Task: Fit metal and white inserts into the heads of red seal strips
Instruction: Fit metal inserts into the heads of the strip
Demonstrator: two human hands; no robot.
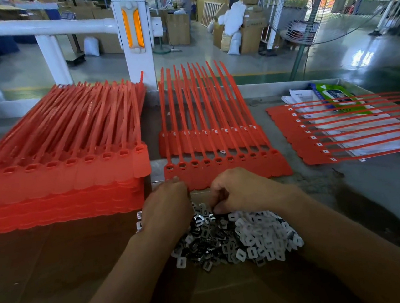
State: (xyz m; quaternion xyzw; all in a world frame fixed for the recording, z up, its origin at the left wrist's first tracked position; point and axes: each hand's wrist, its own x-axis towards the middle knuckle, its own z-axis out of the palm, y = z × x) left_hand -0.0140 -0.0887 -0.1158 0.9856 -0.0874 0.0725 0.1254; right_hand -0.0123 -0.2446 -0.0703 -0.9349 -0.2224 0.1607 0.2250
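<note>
Two bare hands work at the near edge of a grey counter [347,184], over a mixed heap of metal inserts [204,243] and white inserts [261,239] lying on a brown cardboard sheet [57,267]. The heap sits just below the near sheet of red seal strips [236,174], whose row of heads faces the person and whose tails run toward the counter's far edge. A second sheet [258,136] lies partly under those tails. A tall stack of strip sheets [60,182] walls in the left side, almost touching the near sheet. Another sheet [292,138] lies well apart on the right, over loose papers [298,95] and a green packet [334,96], with a bare band of counter between. The left hand [166,205] is knuckles-up, fingers curled, at the near sheet's lower left corner. Its fingertips are hidden behind the hand, so whether the grip is clamped on anything cannot be told. The right hand [238,189] arches beside it, fingers bent down with tips sunk among the metal inserts; whether that grip has closed on one cannot be told either. Most heads in the near row show dark fillings, too small to make out. Both forearms are cut off by the bottom frame edge.
</note>
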